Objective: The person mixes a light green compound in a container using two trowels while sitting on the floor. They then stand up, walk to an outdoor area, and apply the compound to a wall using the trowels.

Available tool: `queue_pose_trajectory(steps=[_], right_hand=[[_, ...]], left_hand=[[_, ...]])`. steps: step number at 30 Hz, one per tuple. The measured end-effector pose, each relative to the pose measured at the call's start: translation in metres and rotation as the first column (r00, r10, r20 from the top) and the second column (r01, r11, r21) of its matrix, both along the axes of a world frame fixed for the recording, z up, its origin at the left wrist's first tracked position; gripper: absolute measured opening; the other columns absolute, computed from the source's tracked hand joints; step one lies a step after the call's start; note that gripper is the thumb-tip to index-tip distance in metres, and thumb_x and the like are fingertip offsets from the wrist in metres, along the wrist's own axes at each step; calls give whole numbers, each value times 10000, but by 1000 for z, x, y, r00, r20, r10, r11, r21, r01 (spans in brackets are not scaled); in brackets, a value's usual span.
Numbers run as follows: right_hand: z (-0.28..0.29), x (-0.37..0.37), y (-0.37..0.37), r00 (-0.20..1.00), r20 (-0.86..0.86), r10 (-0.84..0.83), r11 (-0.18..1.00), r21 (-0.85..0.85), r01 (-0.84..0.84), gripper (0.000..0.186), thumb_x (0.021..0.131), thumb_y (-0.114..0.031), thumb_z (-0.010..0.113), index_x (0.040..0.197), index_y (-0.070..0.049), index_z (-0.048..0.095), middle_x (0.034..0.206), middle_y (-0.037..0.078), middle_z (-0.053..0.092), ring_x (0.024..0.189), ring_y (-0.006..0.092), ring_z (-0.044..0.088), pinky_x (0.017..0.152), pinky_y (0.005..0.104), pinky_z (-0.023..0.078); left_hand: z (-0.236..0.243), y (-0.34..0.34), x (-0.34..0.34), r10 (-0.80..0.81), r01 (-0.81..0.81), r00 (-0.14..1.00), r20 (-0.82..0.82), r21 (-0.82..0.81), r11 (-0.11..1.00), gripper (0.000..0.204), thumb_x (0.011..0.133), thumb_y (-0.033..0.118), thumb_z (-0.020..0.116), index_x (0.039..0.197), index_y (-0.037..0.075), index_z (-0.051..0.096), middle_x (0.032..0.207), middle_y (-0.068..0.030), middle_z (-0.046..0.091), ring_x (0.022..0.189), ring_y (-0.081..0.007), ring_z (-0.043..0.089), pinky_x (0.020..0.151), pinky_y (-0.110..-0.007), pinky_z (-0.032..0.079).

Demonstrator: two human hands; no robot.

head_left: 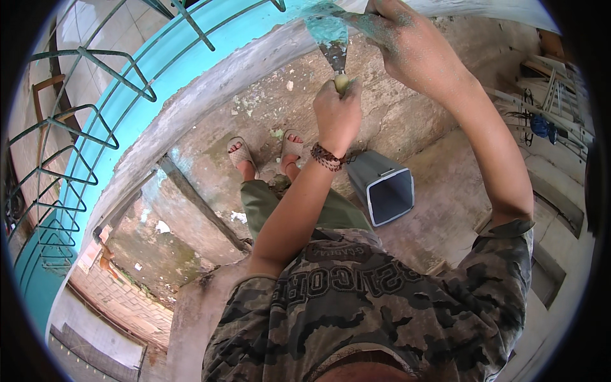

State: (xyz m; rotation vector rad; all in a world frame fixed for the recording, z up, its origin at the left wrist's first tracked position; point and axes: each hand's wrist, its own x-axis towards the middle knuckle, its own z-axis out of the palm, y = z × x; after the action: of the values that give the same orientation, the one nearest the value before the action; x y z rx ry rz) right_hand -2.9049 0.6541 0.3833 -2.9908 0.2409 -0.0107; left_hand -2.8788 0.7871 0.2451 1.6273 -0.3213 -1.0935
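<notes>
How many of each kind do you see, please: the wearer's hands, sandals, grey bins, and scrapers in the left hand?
Left hand and right hand: 2
Sandals: 2
Bin: 1
Scraper, in the left hand's grip: 1
Total: 6

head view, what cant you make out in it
In the head view:
Scraper: handle mostly hidden by the left hand.
Right hand: partly cut off by the top edge, so its grip is unclear.
Grey bin: too dark inside to tell its contents.
Blue item at right: too small to identify.
</notes>
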Motion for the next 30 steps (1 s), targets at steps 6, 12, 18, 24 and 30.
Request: queue_pose_trajectory(steps=[6,12,18,24,30], right_hand=[[5,-1,7,988,94,-121,989,100,112,520,614,57,579,1129,-9,597,934,194,534,886,375,546,764,420,491],[10,6,7,981,67,-182,978,114,173,495,656,54,599,1143,-31,601,976,207,598,903,360,570,757,404,503],[12,-3,-1,907,157,-391,896,289,336,274,738,11,634,1010,-20,644,856,153,644,778,280,584,688,346,489],[-28,-68,-38,631,-70,-773,425,681,596,252,832,-177,737,1040,-54,665,723,-33,593,630,62,449,577,230,391],[-66,-83,-82,678,-144,-721,262,849,459,231,760,23,645,986,-21,650,822,50,639,682,132,542,606,247,422]], left_hand=[[-7,-1,-3,8,-8,1000,-5,2,1000,321,831,227,640,717,-62,560,663,-230,582,630,-384,577,600,-435,433],[-10,-5,-6,24,-24,1000,1,-24,999,331,853,245,652,711,-40,560,546,-55,518,460,-128,482,435,-307,366],[10,-4,0,27,-26,1000,-8,1,1000,318,838,226,638,719,-56,550,654,-223,570,634,-388,570,599,-435,431],[6,11,11,-70,66,994,81,52,996,284,839,209,634,741,-45,550,662,-210,576,636,-374,573,594,-427,430],[-12,29,16,-152,136,974,171,102,985,264,831,196,639,769,-45,548,664,-219,582,646,-401,580,581,-437,436]])
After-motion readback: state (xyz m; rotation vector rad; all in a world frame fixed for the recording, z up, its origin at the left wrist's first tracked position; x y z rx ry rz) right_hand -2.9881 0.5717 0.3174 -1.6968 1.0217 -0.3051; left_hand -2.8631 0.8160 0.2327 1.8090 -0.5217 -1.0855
